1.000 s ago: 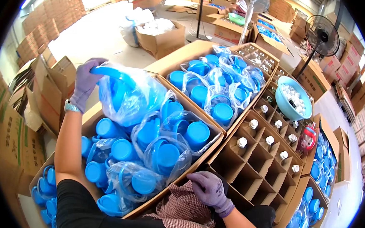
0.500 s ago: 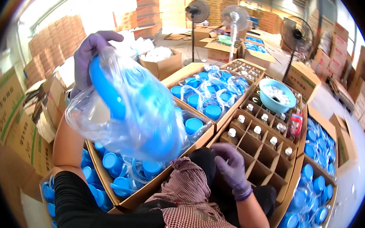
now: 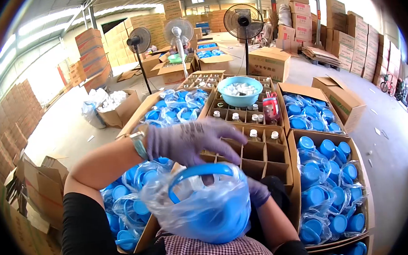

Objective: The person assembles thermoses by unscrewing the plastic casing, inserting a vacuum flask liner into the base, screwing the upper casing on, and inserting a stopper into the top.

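Note:
A clear plastic bag with blue cup-like items [image 3: 214,215] is in front of my chest, a blue ring-shaped part [image 3: 199,170] at its top. Above it reaches my left hand [image 3: 190,140], gloved in purple, fingers spread apart. My right hand [image 3: 257,192], also gloved, is behind the bag's right side, and its fingers are hidden. To the left, bagged blue items [image 3: 136,206] fill a carton. A divided carton [image 3: 262,156] with white-capped bottles [image 3: 253,134] lies beyond my hands. On it rests a light blue bowl [image 3: 240,97] of white caps.
More blue items [image 3: 329,190] fill cartons on the right. Three standing fans [image 3: 243,22] are ahead, with a red-and-clear container [image 3: 271,108] beside the bowl. A carton of white pieces [image 3: 119,109] stands at the left. Far back, a person [image 3: 186,44] is partly hidden behind a fan.
The view has turned right. My left hand has brought the bag from the left carton to my chest, and its fingers have spread. My right hand has moved behind the bag.

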`<control>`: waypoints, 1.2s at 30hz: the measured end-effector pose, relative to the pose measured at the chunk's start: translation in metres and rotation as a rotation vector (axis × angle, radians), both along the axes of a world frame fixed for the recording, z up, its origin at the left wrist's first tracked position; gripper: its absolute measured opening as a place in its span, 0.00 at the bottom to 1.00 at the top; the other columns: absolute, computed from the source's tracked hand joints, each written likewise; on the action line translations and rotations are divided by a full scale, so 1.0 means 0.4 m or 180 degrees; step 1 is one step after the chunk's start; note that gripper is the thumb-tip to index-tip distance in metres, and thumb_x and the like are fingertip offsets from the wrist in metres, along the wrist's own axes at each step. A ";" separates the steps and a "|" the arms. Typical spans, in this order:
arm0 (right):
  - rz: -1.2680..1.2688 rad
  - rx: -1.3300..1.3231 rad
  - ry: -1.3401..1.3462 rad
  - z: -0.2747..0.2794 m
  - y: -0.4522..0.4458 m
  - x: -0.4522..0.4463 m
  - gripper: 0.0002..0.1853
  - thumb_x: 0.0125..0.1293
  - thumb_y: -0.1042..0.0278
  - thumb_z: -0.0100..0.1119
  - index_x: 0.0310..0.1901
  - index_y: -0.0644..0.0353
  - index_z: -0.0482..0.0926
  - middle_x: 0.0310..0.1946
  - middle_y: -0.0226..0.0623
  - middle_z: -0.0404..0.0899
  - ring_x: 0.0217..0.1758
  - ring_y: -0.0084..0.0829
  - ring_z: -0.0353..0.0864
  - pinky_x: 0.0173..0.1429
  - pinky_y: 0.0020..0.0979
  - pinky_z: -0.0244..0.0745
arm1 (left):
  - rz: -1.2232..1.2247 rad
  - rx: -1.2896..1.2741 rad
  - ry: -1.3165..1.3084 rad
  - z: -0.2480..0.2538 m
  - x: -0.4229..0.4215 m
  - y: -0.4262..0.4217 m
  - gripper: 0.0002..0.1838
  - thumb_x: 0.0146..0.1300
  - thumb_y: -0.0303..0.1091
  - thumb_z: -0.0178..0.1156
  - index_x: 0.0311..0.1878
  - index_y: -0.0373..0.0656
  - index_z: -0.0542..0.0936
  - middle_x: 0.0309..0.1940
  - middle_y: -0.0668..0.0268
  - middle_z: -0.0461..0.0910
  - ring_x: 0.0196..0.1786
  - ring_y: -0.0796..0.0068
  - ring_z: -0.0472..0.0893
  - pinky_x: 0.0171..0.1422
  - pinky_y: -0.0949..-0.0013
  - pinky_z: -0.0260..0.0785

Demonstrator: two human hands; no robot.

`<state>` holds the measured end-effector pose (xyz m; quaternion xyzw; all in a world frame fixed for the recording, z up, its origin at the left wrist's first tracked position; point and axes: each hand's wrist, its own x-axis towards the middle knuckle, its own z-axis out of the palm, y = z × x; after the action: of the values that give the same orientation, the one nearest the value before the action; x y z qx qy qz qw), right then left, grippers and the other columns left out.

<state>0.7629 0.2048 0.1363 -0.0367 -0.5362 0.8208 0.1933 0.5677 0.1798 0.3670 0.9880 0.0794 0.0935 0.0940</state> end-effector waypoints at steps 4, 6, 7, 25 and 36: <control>-0.1016 0.0226 -0.0406 -0.339 0.059 -0.061 0.25 0.75 0.54 0.68 0.65 0.61 0.80 0.58 0.36 0.84 0.61 0.28 0.81 0.69 0.34 0.77 | 0.0856 -0.0586 -0.0075 -0.145 -0.065 -0.010 0.27 0.67 0.46 0.73 0.67 0.49 0.83 0.69 0.53 0.76 0.71 0.51 0.77 0.74 0.51 0.71; -0.1444 0.0258 -0.0600 -0.414 0.036 -0.075 0.20 0.76 0.56 0.67 0.59 0.62 0.83 0.51 0.34 0.87 0.53 0.26 0.84 0.62 0.31 0.81 | 0.1381 -0.0787 -0.0468 -0.156 -0.087 -0.075 0.25 0.68 0.44 0.70 0.65 0.45 0.83 0.66 0.54 0.80 0.67 0.52 0.80 0.72 0.54 0.73; -0.1621 0.0179 -0.0695 -0.412 0.057 -0.082 0.18 0.77 0.56 0.66 0.57 0.64 0.83 0.49 0.34 0.87 0.50 0.25 0.85 0.58 0.30 0.82 | 0.1403 -0.0981 -0.0733 -0.178 -0.094 -0.100 0.23 0.71 0.47 0.67 0.62 0.43 0.85 0.61 0.54 0.84 0.64 0.51 0.83 0.70 0.55 0.75; -0.1955 -0.1159 -0.0546 -0.433 -0.147 0.039 0.23 0.73 0.68 0.64 0.67 0.67 0.76 0.58 0.46 0.84 0.59 0.37 0.85 0.64 0.39 0.84 | 0.1930 0.0041 -0.1012 -0.568 -0.071 -0.193 0.18 0.56 0.43 0.76 0.29 0.40 0.80 0.72 0.54 0.75 0.79 0.38 0.66 0.82 0.32 0.53; -0.3959 0.2954 -0.1473 -0.145 0.182 0.045 0.35 0.68 0.55 0.70 0.73 0.62 0.73 0.71 0.57 0.72 0.73 0.55 0.74 0.76 0.43 0.71 | 0.1826 0.0584 0.0126 -0.670 0.191 -0.208 0.21 0.63 0.46 0.67 0.48 0.38 0.84 0.65 0.55 0.77 0.75 0.50 0.69 0.85 0.41 0.53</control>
<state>0.7808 0.2778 0.0784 -0.4132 -0.7301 0.2285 0.4940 0.6442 0.0968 0.0989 0.9312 0.3484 0.1038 -0.0275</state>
